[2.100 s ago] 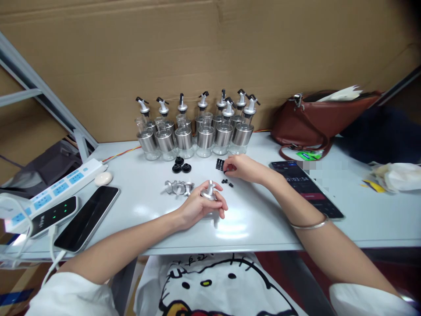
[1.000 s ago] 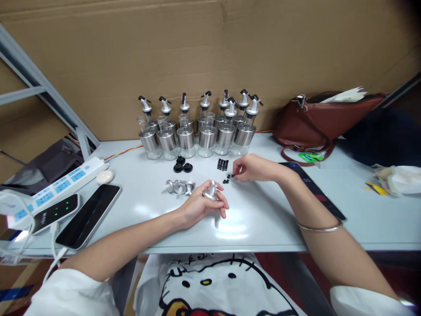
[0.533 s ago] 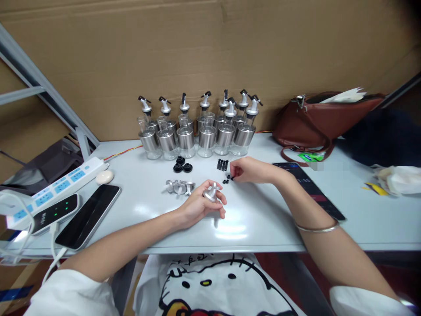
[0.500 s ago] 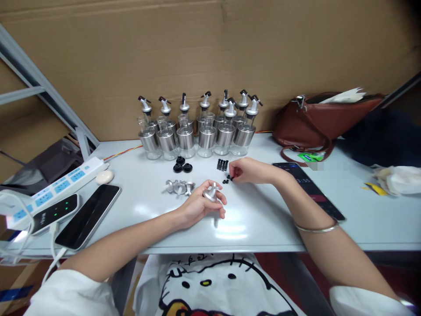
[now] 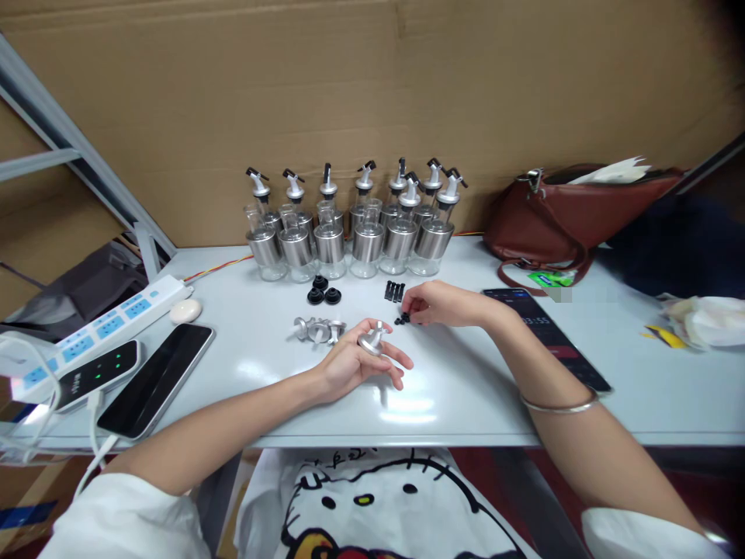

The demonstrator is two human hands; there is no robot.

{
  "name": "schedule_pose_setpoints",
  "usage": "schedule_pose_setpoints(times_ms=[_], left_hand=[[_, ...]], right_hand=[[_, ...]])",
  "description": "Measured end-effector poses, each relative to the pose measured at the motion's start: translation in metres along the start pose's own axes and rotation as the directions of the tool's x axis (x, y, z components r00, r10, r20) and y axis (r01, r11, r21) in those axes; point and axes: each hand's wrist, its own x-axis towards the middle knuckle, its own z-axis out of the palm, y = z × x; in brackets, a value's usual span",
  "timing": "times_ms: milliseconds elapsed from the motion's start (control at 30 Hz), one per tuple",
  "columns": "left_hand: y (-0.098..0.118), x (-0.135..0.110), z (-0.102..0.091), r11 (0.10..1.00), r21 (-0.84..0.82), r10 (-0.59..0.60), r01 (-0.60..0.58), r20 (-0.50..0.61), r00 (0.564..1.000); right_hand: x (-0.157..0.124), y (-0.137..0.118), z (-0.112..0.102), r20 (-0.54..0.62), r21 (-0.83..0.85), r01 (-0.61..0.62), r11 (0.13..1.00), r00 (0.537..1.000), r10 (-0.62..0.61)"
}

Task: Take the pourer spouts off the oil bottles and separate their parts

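My left hand (image 5: pixel 349 365) holds a silver pourer cap (image 5: pixel 372 340) between thumb and fingers, its narrow spout pointing up; the other fingers are spread. At a small cluster of tiny black pieces (image 5: pixel 399 320), my right hand (image 5: pixel 434 303) has its fingertips pinched down; whether one is between them is hidden. Just behind that cluster, several black flip levers (image 5: pixel 394 291) lie in a row. More silver pourer caps (image 5: pixel 319 331) lie left of my left hand. Beyond them are three black ribbed stoppers (image 5: pixel 323 292).
Glass bottles with steel bands (image 5: pixel 368 242) stand in two rows at the back, some with pourers fitted. A phone (image 5: pixel 158 380), a power strip (image 5: pixel 110 326) and a white round case (image 5: pixel 185 310) lie left. Another phone (image 5: pixel 547 334) lies under my right forearm; a brown bag (image 5: pixel 576 210) sits behind.
My right fingertips have shifted slightly left over the tiny black pieces, which are now bunched closer together. The lower fingers of my left hand have stretched out a little; it still holds the cap.
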Motion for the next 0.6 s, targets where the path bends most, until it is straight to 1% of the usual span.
schedule_pose_setpoints(times_ms=[67,133,167,200,267,300,367,400,467,533,600], left_hand=[[0.0,0.0,0.0,1.0,0.003,0.002,-0.002,-0.004,1.0],[0.0,0.0,0.0,1.0,0.003,0.018,-0.018,-0.002,1.0],[0.0,0.0,0.0,1.0,0.002,0.028,-0.028,0.002,1.0],[0.001,0.0,-0.001,0.999,0.0,0.034,-0.034,0.008,0.999],[0.001,-0.001,0.0,1.0,-0.001,0.03,-0.03,0.035,0.999],[0.001,-0.001,0.0,1.0,-0.002,0.026,-0.026,0.05,0.998],[0.0,-0.001,0.001,1.0,0.002,0.029,-0.029,0.07,0.997],[0.0,-0.001,0.002,0.999,0.005,0.031,-0.032,0.071,0.997],[0.001,-0.001,0.003,1.0,0.011,0.023,-0.024,0.054,0.998],[0.004,-0.002,0.004,0.999,0.018,-0.031,0.03,0.043,0.999],[0.007,-0.003,0.004,0.994,0.043,-0.104,0.102,0.057,0.993]], right_hand=[[0.0,0.0,-0.001,0.01,0.004,0.006,1.0,1.0,-0.006],[-0.001,0.0,-0.003,-0.043,0.005,0.041,0.999,0.998,-0.041],[-0.002,-0.001,-0.004,-0.106,0.011,0.076,0.997,0.992,-0.075],[-0.003,-0.004,-0.004,-0.188,0.023,0.121,0.992,0.975,-0.115],[-0.006,-0.014,0.0,-0.336,0.058,0.226,0.972,0.922,-0.194],[-0.007,-0.02,0.003,-0.373,0.082,0.278,0.957,0.899,-0.229],[-0.009,-0.035,0.012,-0.348,0.12,0.374,0.92,0.883,-0.314],[-0.01,-0.042,0.017,-0.305,0.128,0.415,0.901,0.881,-0.362],[-0.011,-0.052,0.026,-0.251,0.103,0.48,0.871,0.86,-0.444],[-0.011,-0.057,0.032,-0.231,0.096,0.508,0.856,0.848,-0.477],[-0.01,-0.058,0.036,-0.254,0.126,0.504,0.854,0.849,-0.464]])
